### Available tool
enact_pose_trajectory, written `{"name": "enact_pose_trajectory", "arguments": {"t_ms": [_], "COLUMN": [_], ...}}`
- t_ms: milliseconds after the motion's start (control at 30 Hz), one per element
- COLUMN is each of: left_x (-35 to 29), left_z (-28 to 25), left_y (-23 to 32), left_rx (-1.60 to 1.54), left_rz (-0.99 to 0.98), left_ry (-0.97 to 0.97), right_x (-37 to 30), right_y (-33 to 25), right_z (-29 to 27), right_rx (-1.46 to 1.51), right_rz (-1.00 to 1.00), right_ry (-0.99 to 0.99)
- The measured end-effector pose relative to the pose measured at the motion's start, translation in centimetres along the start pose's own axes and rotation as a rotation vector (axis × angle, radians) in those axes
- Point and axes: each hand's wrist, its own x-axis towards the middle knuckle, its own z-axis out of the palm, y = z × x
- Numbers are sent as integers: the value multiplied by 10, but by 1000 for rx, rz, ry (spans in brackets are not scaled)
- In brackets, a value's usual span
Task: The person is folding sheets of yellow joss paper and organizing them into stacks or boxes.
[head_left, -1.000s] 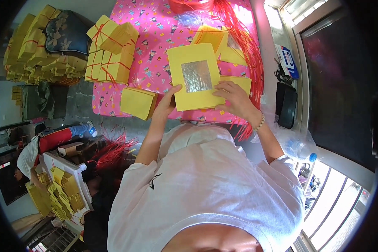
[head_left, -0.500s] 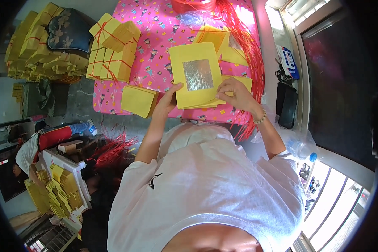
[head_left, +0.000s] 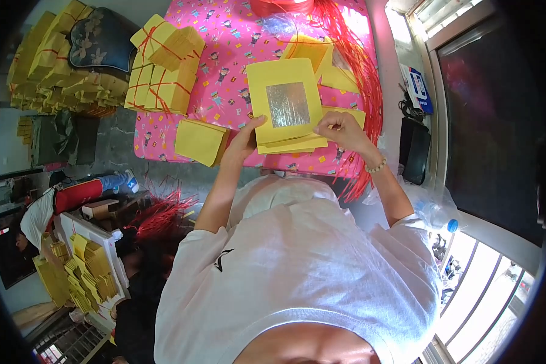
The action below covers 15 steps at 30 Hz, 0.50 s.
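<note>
A stack of yellow joss paper (head_left: 283, 75), its top sheet bearing a square of silver foil, is tilted up over the near edge of the pink table. My left hand (head_left: 244, 141) grips the stack's left edge, with the thumb on top. At the right edge, my right hand (head_left: 344, 130) has thumb and forefinger pinched together at the top sheet's side; the other fingers are curled. Lower sheets fan out slightly beneath the top one. To the left lies a loose yellow paper stack (head_left: 199, 141). Another yellow stack (head_left: 349, 116) lies partly behind my right hand.
Yellow bundles tied with red strips (head_left: 164, 73) stand at the table's left. Long red strips (head_left: 364, 79) hang down its right side. Yellow sheets (head_left: 306, 51) lie farther back. At lower left a person (head_left: 41, 215) bends over more yellow stacks (head_left: 91, 270). A window (head_left: 491, 121) is at right.
The stack has shifted slightly up and to the right, and its lower sheets show more at the near edge. My right hand stays at the right edge, its fingertips slightly higher.
</note>
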Motion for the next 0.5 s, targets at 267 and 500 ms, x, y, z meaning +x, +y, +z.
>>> {"name": "enact_pose_trajectory", "arguments": {"t_ms": [267, 500], "left_x": [3, -5], "left_z": [4, 18], "left_y": [-1, 40], "left_rx": [-10, -184], "left_rz": [41, 8], "left_ry": [3, 15], "right_x": [-1, -17], "right_y": [25, 65], "right_z": [3, 7], "right_rx": [115, 393], "right_rz": [-86, 334], "right_ry": [210, 464]}}
